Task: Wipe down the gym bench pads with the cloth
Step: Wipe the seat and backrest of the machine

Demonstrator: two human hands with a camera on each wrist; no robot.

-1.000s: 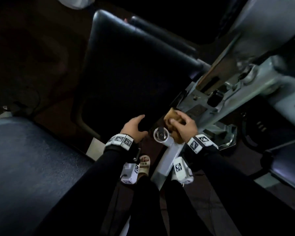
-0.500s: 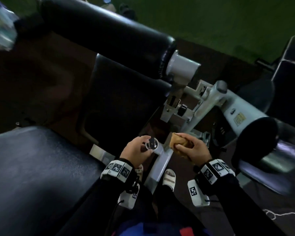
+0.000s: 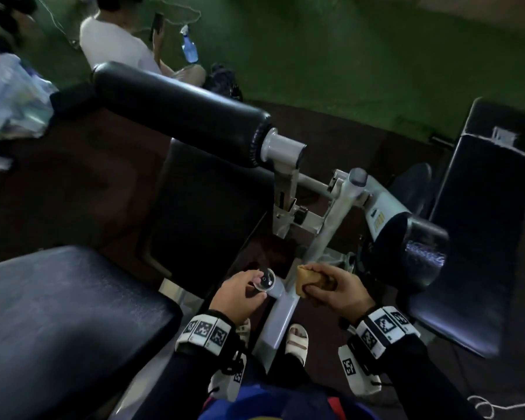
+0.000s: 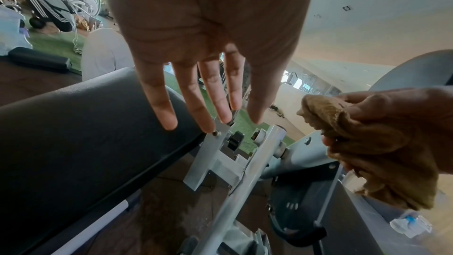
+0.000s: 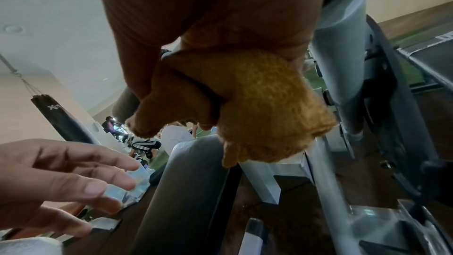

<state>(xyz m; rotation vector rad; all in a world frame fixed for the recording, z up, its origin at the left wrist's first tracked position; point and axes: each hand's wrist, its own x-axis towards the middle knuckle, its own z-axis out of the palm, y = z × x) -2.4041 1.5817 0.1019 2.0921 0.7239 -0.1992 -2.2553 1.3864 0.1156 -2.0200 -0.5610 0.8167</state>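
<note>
My right hand [image 3: 331, 291] grips a bunched tan cloth [image 3: 308, 281] just above the grey frame beam, right of a round knob [image 3: 265, 280]. From the right wrist, the cloth [image 5: 250, 104] bulges out of the fist. My left hand [image 3: 249, 287] is at the knob with straight fingers [image 4: 208, 111] and holds nothing. A long black roller pad [image 3: 179, 113] crosses above. Under it lies a flat black pad [image 3: 206, 213], also seen from the left wrist [image 4: 85, 133]. A black seat pad [image 3: 58, 322] fills the lower left.
A second bench pad [image 3: 482, 222] and a short black roller [image 3: 419, 247] stand at right. The grey steel frame [image 3: 331, 225] runs between my sandalled feet. A person sits on the green floor behind, beside a spray bottle [image 3: 188, 50]. A plastic bag [image 3: 9, 98] lies far left.
My head has lifted, bringing the roller pad and green floor into view. The left hand moved from the flat pad's edge to the knob. The right hand carried the cloth to the knob's right.
</note>
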